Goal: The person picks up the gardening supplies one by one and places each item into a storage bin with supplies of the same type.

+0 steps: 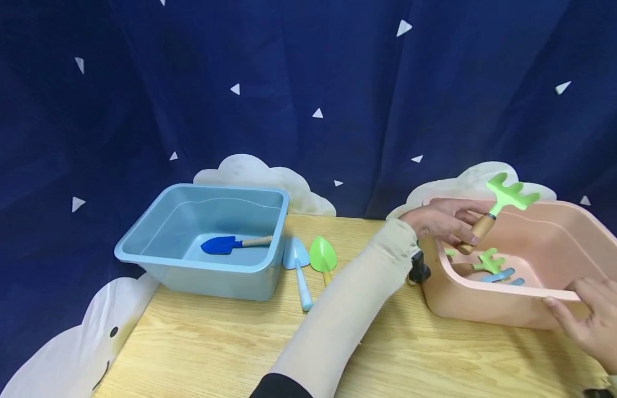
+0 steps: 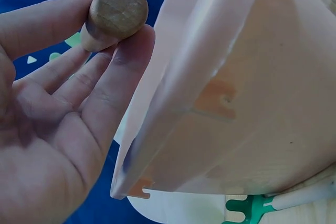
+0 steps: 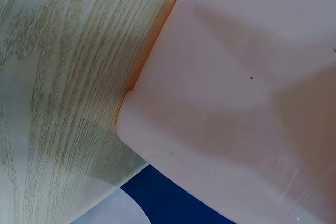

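My left hand (image 1: 439, 221) pinches the wooden handle of a small green hand rake (image 1: 509, 194), raised over the left side of the pink tub (image 1: 482, 301). The left wrist view shows the handle's round butt (image 2: 118, 11) between thumb and fingertips. At the tub's front rim, my right hand (image 1: 599, 318) grips the edge, thumb outside and fingers over it. Inside the tub lie another green rake (image 1: 489, 261) and light-blue tool pieces (image 1: 498, 275), partly hidden by the wall. No hand shows in the right wrist view, only the tub's outer wall (image 3: 226, 93).
A blue tub (image 1: 204, 265) at left holds a dark-blue trowel (image 1: 221, 245). Beside it on the wooden table (image 1: 214, 342) lie a light-blue trowel (image 1: 302, 282) and a green trowel (image 1: 322, 254). A darker green rake (image 2: 254, 208) lies near the pink tub. A blue curtain (image 1: 288, 66) hangs behind.
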Motion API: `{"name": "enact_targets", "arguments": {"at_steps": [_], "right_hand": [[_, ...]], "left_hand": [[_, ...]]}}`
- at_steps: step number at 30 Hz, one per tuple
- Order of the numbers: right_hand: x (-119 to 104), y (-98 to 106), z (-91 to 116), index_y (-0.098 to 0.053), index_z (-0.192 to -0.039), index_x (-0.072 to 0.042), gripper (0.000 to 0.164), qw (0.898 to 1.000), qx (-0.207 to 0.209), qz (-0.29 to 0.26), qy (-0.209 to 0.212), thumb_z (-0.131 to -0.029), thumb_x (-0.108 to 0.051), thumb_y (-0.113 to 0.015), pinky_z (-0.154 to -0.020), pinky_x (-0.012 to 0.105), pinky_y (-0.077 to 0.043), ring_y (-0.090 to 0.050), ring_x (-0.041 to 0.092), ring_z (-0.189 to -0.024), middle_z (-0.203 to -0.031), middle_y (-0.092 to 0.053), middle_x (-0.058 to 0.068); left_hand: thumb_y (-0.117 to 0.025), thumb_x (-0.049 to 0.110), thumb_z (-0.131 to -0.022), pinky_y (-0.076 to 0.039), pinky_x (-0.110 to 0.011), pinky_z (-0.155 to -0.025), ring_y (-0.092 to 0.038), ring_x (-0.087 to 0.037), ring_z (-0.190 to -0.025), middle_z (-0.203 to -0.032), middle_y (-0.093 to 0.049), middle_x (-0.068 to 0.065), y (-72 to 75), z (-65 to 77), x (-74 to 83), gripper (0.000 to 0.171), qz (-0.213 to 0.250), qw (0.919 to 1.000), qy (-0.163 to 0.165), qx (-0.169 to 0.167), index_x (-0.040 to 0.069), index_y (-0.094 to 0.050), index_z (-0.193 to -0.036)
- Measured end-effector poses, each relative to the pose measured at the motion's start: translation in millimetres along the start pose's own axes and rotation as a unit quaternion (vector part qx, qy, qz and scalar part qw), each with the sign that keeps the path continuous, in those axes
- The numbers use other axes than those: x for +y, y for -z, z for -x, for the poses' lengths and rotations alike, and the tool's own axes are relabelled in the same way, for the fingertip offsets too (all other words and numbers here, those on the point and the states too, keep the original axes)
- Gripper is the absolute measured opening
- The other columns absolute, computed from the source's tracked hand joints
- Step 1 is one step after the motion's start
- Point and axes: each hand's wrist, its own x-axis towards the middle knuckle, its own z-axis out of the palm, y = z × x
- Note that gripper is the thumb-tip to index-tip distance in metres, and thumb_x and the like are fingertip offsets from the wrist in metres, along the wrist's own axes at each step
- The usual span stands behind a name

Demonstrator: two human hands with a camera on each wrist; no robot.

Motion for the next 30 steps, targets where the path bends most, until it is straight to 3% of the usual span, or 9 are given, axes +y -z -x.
{"name": "enact_targets", "arguments": {"at_steps": [2,5,9,15,24,30], "right_hand": [[0.2,-0.3,-0.6,-0.056,-0.063,-0.003,0.074,1.0,-0.007,0.009,0.004,-0.084,-0.074,-0.057,-0.063,0.016,-0.021,-0.033,-0.006,-0.068,-0.057,-0.049,0.005],[0.7,1.1,0.3,-0.058,-0.068,-0.003,0.074,0.998,-0.037,0.049,0.002,-0.085,-0.075,-0.054,-0.062,0.027,-0.024,-0.044,0.015,-0.064,-0.059,-0.054,0.011],[-0.8,1.6,3.5,-0.059,-0.074,-0.006,0.074,0.992,-0.073,0.103,-0.007,-0.085,-0.078,-0.048,-0.061,0.041,-0.022,-0.046,0.04,-0.062,-0.059,-0.055,0.013],[-3.7,1.5,4.2,-0.058,-0.077,-0.006,0.069,0.987,-0.095,0.126,-0.011,-0.085,-0.073,-0.053,-0.059,0.044,-0.021,-0.049,0.04,-0.063,-0.063,-0.058,0.014],[-2.2,-2.0,0.3,-0.056,-0.075,-0.008,0.071,0.988,-0.093,0.126,-0.009,-0.085,-0.078,-0.048,-0.057,0.044,-0.021,-0.049,0.038,-0.061,-0.059,-0.054,0.01],[-0.1,-1.6,2.4,-0.058,-0.075,-0.008,0.068,0.988,-0.091,0.125,-0.012,-0.084,-0.075,-0.052,-0.058,0.045,-0.022,-0.049,0.039,-0.063,-0.06,-0.055,0.011]], "left_hand": [[-0.066,-0.013,-0.082,-0.058,-0.025,-0.069,-0.062,-0.01,-0.09,-0.135,-0.062,-0.004,0.9,0.7,-0.6,0.074,-0.002,1.0,-0.005,-0.004,0.02,-0.049,-0.146],[-0.065,-0.015,-0.082,-0.057,-0.026,-0.067,-0.061,-0.011,-0.09,-0.138,-0.059,-0.006,3.4,1.9,-2.7,0.075,-0.002,0.9999,-0.01,-0.01,0.018,-0.047,-0.147],[-0.065,-0.015,-0.083,-0.058,-0.026,-0.07,-0.062,-0.012,-0.099,-0.144,-0.056,-0.007,7.4,4.2,-7.5,0.075,-0.017,0.9996,-0.021,-0.008,0.018,-0.047,-0.148],[-0.067,-0.006,-0.087,-0.047,-0.012,-0.091,-0.056,-0.018,-0.133,-0.151,-0.051,-0.004,16.8,11.2,-12.5,0.061,-0.084,0.9946,-0.056,0.025,0.01,-0.052,-0.144],[-0.062,-0.004,-0.092,-0.046,-0.009,-0.086,-0.058,-0.028,-0.13,-0.141,-0.058,-0.018,32.8,19.6,-13.4,0.045,-0.076,0.9868,-0.129,0.06,-0.002,-0.056,-0.136],[-0.06,-0.003,-0.094,-0.046,-0.011,-0.082,-0.058,-0.03,-0.13,-0.138,-0.06,-0.019,44.8,25.3,-16.6,0.042,-0.068,0.9871,-0.127,0.069,-0.003,-0.056,-0.136]]}}
